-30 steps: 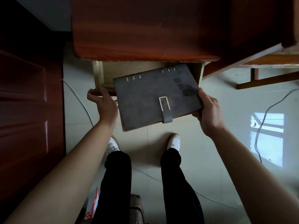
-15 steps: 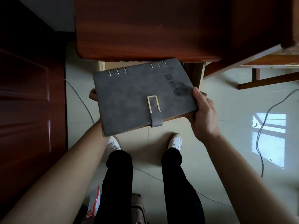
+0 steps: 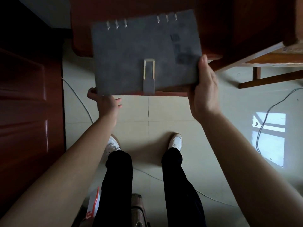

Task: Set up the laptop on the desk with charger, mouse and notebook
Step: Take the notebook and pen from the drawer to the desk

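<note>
a person's right hand [image 3: 204,89] grips the notebook's [image 3: 146,53] right edge, holding it over the bench's [image 3: 213,22] near edge; the left hand [image 3: 106,101], fingers bent, touches the drawer front [image 3: 172,93] just below the notebook. best lay it flat, well onto the bench, before letting go.

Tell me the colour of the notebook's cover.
Dark grey, suede-like, on the notebook, with a pale metal clasp loop; the head view shows it.

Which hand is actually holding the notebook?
The right hand, clamped on the grey notebook's right edge. The left hand sits lower at the drawer front, not gripping the notebook.
</note>
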